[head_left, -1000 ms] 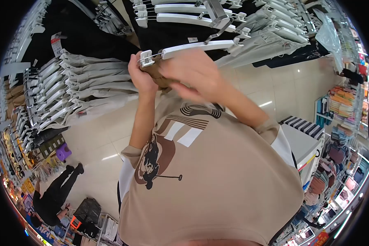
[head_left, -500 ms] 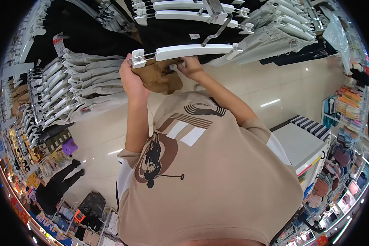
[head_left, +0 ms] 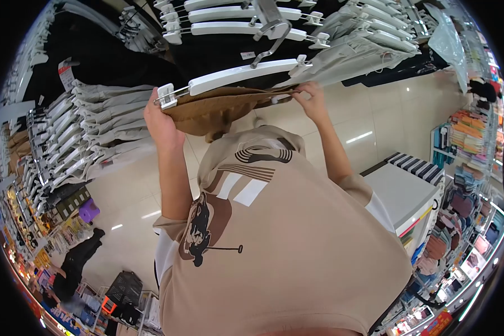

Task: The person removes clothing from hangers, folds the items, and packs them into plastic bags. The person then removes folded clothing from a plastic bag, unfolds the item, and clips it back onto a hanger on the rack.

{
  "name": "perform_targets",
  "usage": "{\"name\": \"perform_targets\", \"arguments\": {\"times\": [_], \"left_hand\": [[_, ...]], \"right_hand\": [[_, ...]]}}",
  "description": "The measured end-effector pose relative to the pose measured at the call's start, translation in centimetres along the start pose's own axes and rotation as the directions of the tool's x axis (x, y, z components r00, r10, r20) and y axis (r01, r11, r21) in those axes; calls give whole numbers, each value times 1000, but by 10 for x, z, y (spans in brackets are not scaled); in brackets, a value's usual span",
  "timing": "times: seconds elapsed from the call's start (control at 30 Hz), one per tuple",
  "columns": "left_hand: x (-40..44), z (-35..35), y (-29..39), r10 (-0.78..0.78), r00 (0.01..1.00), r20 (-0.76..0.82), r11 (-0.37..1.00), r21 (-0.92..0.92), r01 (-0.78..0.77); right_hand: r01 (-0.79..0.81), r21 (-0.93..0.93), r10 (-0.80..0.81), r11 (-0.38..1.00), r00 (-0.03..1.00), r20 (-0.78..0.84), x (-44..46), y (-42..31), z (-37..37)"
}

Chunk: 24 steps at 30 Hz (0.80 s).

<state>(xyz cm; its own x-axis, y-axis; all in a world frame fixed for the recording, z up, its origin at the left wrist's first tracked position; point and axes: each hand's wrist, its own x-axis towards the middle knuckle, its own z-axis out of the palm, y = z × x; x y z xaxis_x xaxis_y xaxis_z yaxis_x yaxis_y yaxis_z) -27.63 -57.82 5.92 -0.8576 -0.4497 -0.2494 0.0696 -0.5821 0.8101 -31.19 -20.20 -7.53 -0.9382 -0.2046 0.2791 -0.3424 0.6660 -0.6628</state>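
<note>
A brown garment (head_left: 207,109) hangs below a white clip hanger (head_left: 241,77), stretched between my two hands. At its left end my left hand (head_left: 165,127) grips the cloth by the hanger's left clip (head_left: 166,96). My right hand (head_left: 309,101) pinches the garment's other top corner, a little below the right clip (head_left: 300,65). That right clip looks free of cloth. The hanger's metal hook rests by a metal rail end (head_left: 271,21). Part of my left hand's fingers is hidden behind the clip and cloth.
Pale trousers on hangers (head_left: 115,115) line the left side, with more pale garments (head_left: 364,47) at upper right. Black garments (head_left: 112,53) hang behind. A grey-topped cabinet (head_left: 403,193) stands at right. A person in black (head_left: 75,266) and a black basket (head_left: 123,288) are at lower left.
My right hand has moved right with the garment's corner, and the brown cloth is now spread wide along the hanger. My left hand and the hanger have shifted left in view.
</note>
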Motion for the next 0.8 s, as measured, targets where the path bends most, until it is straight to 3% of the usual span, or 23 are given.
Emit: {"name": "perform_targets", "arguments": {"times": [0.03,0.13,0.17,0.23,0.3,0.4,0.5,0.6,0.7,0.8], "left_hand": [[0,2,-2,-38,999,-9,999,-17,38],[-8,22,-1,-92,987,-131,996,-7,91],[6,-7,-16,-96,995,-30,995,-29,95],[7,-5,-22,-94,995,-37,995,-42,92],[10,-6,-27,-83,996,-13,996,-30,82],[21,-14,-36,-51,998,46,998,38,49],[28,-15,-42,-6,999,47,997,83,2],[34,-17,-43,31,999,38,999,23,-32],[38,-18,-36,62,996,61,998,-24,-60],[36,-16,-31,64,996,54,998,-19,-63]], "right_hand": [[73,-75,-77,995,996,-49,3,-7,-13],[21,110,11,994,960,-281,14,-21,-37],[-88,497,217,863,953,-209,12,-15,-34],[-158,711,356,685,924,-137,14,-27,-37],[-164,890,433,426,901,-41,16,-38,-40],[-182,914,405,363,914,21,16,-46,-46],[-179,839,247,514,968,55,22,-49,-59],[-241,493,259,836,965,32,17,-13,-63],[-323,130,291,937,932,216,12,-11,-82],[-171,145,143,975,972,184,5,-2,-80]]}}
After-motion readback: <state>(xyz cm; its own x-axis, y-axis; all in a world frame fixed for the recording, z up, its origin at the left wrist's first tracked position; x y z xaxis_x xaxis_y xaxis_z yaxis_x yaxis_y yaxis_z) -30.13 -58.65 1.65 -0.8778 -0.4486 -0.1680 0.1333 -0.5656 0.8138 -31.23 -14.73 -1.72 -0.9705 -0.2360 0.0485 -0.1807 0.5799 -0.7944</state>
